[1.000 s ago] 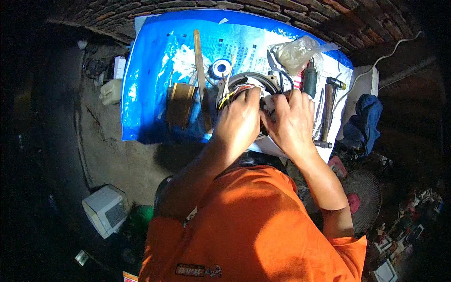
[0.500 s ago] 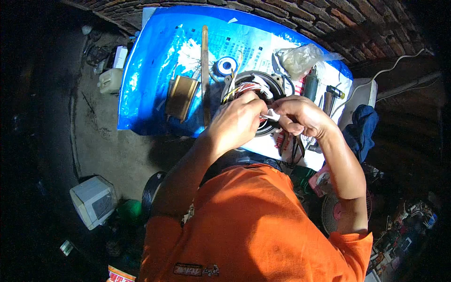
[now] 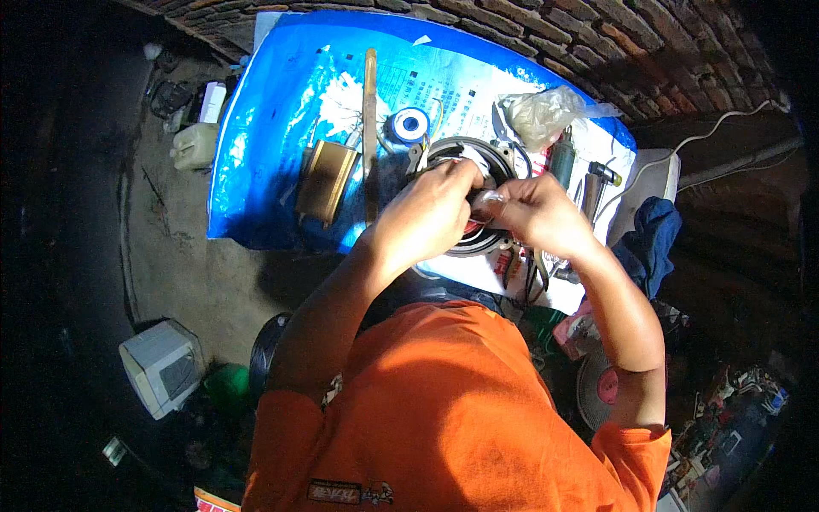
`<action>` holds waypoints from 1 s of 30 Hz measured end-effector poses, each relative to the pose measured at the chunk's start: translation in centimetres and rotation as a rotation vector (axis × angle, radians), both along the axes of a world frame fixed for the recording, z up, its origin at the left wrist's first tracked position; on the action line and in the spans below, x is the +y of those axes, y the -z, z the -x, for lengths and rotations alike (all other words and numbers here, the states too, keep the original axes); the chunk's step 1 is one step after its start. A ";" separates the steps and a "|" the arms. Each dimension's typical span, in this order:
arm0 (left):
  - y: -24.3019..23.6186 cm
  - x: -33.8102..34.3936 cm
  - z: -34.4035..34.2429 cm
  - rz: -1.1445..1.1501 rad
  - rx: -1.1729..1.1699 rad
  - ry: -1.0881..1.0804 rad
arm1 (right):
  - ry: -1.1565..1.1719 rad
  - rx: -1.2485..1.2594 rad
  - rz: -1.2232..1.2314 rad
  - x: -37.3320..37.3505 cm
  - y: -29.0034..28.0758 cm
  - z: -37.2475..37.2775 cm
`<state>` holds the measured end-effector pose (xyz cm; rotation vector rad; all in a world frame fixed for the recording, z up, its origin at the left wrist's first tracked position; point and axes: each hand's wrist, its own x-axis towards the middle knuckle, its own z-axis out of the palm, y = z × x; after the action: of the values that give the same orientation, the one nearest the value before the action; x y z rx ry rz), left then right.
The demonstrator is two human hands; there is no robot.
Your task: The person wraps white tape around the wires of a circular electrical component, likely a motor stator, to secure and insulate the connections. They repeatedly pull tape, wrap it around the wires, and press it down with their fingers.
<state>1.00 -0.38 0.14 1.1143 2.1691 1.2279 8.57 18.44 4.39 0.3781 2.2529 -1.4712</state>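
Both hands meet over a round motor stator [image 3: 495,162] that lies on a blue sheet [image 3: 264,154]. The left hand [image 3: 426,213] is curled, its fingers bunched together above the stator's near side, and it covers much of the ring; whether those fingers pinch anything cannot be told. The right hand [image 3: 537,213] sits just beside it, fingertips pressed together on a small pale strip [image 3: 489,198] that shows between the two hands. The hands touch or nearly touch at the fingertips. Under them, red windings of the stator show in a small gap, with the dark metal rim curving out past the knuckles.

Beyond the left hand, a long wooden stick [image 3: 370,128] lies upright across the sheet, and a tan block [image 3: 324,179] lies just left of it. A small blue-cored spool [image 3: 409,125] sits just beyond the left hand's knuckles, near the stator's rim. Beyond the right hand lies a crumpled clear bag [image 3: 542,115], and to that hand's right stand a grey-green tool handle [image 3: 561,158] and a hammer [image 3: 595,183], close together. Below the right wrist, dark pliers [image 3: 529,273] rest on white paper [image 3: 469,273]. Far to the left of the left arm, a white box [image 3: 160,367] sits on the floor.
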 end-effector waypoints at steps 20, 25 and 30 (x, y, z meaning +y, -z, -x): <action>-1.3 3.3 -2.1 0.743 0.284 -0.121 | -0.041 -0.173 0.240 1.2 1.6 0.2; -1.1 0.4 -4.6 0.269 0.331 -0.260 | -0.202 -0.320 0.312 1.6 0.0 -0.6; -1.6 0.2 -7.2 0.115 0.346 -0.378 | -0.037 -0.623 0.294 1.7 -0.9 1.8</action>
<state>8.23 -0.17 1.70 0.9536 2.7738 1.0990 6.76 20.10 5.26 0.5982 1.5277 -1.3930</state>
